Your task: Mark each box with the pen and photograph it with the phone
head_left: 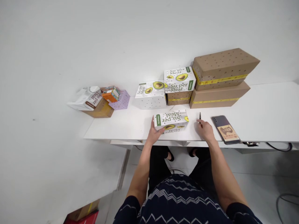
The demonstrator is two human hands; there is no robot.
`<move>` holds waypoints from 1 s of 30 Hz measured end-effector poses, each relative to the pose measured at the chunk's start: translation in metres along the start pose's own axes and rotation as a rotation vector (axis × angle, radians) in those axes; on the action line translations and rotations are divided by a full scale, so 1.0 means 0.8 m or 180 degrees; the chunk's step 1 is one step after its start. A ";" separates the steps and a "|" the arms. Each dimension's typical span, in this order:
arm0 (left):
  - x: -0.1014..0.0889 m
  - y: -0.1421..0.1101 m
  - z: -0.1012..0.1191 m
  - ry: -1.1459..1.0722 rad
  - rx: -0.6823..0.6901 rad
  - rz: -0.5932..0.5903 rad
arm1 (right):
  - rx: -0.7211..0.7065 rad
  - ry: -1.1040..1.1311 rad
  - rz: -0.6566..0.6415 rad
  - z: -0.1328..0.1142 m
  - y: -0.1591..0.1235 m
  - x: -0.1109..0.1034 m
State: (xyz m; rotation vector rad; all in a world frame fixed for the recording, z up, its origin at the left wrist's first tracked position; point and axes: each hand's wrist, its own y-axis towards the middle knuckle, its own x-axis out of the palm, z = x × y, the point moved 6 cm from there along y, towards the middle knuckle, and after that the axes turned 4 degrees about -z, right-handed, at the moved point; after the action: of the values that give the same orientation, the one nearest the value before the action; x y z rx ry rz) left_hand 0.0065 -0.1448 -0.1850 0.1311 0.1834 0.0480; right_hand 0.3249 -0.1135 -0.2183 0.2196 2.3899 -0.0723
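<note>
On the white desk in front of me lies a white "Su-per Meal" box (pixel 171 119) with avocado pictures, its lettering upside down to me. My left hand (pixel 155 132) grips its left end, with fingers and thumb on either side. To the right, my right hand (pixel 204 128) is closed around a dark pen (pixel 200 116), whose end points up and away from me. A smartphone (pixel 226 130) with an orange printed picture on its back rests just right of that hand, near the desk's front edge.
At the back stand two more avocado boxes (pixel 150 98) (pixel 179 80) and stacked brown cartons (pixel 219 95) with yellow tape. At left, a white pouch (pixel 85 98) tops a brown box, beside an orange box (pixel 111 95) and a lilac box (pixel 121 100). A cable (pixel 279 149) hangs at the front right edge.
</note>
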 end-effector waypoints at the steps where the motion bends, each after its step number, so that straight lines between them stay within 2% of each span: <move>1: 0.004 0.005 -0.004 -0.0194 -0.0003 -0.0119 | 0.0134 0.0532 0.0036 0.008 -0.003 -0.003; 2: 0.007 0.010 -0.005 -0.0344 0.0009 -0.0168 | 0.0276 0.1103 0.0055 0.017 -0.007 -0.004; 4: 0.009 0.017 -0.003 -0.0507 0.0037 0.0000 | 0.0417 0.2145 0.0058 0.027 -0.016 -0.002; 6: 0.012 0.019 -0.002 -0.0589 -0.0063 0.0231 | 0.0257 0.2780 0.0084 0.025 -0.025 -0.004; 8: 0.016 0.019 -0.005 -0.0681 -0.0364 0.0340 | -0.0010 0.2965 0.0220 0.017 -0.034 -0.012; 10: 0.020 0.017 -0.011 -0.0753 -0.0719 0.0342 | -0.0171 0.2872 0.0572 0.006 -0.042 -0.025; 13: 0.021 0.015 -0.020 -0.0748 -0.1067 0.0238 | -0.0150 0.2771 0.1175 -0.013 -0.053 -0.047; 15: 0.019 0.014 -0.024 -0.0664 -0.1194 0.0139 | -0.0169 0.2973 0.1263 -0.031 -0.057 -0.055; 17: 0.018 0.013 -0.026 -0.0558 -0.1245 0.0013 | -0.0316 0.3220 0.1082 -0.053 -0.058 -0.056; 21: 0.020 0.014 -0.024 -0.0229 -0.1071 -0.0116 | -0.0573 0.3477 0.0385 -0.098 -0.055 -0.039; 25: 0.027 0.014 -0.029 -0.0166 -0.0880 -0.0080 | -0.0551 0.3057 -0.0017 -0.131 -0.047 -0.010; 27: 0.029 0.013 -0.037 -0.0290 -0.0849 0.0038 | -0.0559 0.2834 -0.0116 -0.142 -0.042 0.005; 30: 0.025 0.008 -0.050 -0.0562 -0.0808 0.0496 | -0.0488 0.2639 -0.0239 -0.147 -0.036 0.027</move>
State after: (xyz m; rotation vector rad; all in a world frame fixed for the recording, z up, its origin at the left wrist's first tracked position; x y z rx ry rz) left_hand 0.0184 -0.1325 -0.2269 -0.1040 -0.0105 0.2133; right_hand 0.2260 -0.1253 -0.1468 0.0912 3.2095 0.2080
